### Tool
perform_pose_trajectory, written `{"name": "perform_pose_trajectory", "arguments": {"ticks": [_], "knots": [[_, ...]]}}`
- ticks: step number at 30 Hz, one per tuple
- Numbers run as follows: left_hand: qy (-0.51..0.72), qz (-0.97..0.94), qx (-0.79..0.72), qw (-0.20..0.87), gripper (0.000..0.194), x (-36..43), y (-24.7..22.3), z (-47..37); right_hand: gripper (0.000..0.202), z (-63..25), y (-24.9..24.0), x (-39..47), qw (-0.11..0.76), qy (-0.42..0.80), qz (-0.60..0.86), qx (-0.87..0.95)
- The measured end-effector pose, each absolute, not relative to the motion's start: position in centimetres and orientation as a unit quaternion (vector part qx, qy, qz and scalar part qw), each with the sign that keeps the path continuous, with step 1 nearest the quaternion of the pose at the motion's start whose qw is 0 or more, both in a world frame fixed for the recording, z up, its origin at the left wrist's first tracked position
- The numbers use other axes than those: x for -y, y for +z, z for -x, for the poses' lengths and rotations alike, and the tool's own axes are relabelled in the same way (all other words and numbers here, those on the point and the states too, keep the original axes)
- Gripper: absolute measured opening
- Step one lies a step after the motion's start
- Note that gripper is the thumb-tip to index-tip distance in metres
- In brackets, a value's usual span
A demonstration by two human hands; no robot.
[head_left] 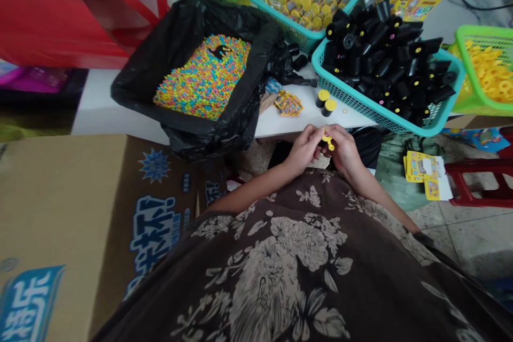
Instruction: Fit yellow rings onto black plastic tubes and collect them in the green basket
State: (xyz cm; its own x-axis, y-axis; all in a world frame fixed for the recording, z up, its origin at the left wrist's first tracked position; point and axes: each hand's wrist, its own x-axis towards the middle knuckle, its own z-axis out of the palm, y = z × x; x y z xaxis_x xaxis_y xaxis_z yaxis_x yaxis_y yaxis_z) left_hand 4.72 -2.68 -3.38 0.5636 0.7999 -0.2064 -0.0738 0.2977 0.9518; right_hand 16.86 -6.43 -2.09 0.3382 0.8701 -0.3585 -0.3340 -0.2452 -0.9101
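Note:
Close in front of my body, my left hand [303, 145] and my right hand [343, 148] meet with their fingers closed around a small yellow plastic piece [329, 144]. It has a round part with a pink spot and a short stem with a ringed end; the rest is hidden by fingers. Just beyond my hands, two black canisters with yellow lids [328, 107] stand on the white table [276, 126]. Left of them lies a small stack of yellow printed cards [288, 103].
A black bag [140, 85] holds colourful candy beads [204, 77]. Teal baskets carry black cone-shaped parts [377, 53] and small yellow-lidded jars [306, 5]. Yellow rings [491, 72] fill a green basket [481, 35]. A cardboard box [60, 197] stands left, a red stool [476, 168] right.

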Motion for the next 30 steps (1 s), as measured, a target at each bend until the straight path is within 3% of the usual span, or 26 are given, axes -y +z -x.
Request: {"name": "perform_pose_trajectory", "arguments": {"ticks": [6,15,24,30], "knots": [[0.312,-0.597,-0.317,0.668,0.032,1.9,-4.2,-4.0,0.052,-18.5,-2.0,6.4,0.539,0.549,0.588,0.25],[0.401,-0.709,-0.34,0.47,0.016,1.7,-4.2,-3.5,0.042,-18.6,-2.2,7.6,0.563,0.316,0.619,0.447],[0.414,-0.69,-0.303,0.51,0.033,2.1,-4.3,-3.2,0.035,-20.4,-1.1,7.8,0.509,0.281,0.58,0.57],[0.392,-0.622,-0.293,0.612,0.047,2.3,-4.1,-3.3,0.031,-21.0,-0.2,7.9,0.479,0.28,0.544,0.628]]}}
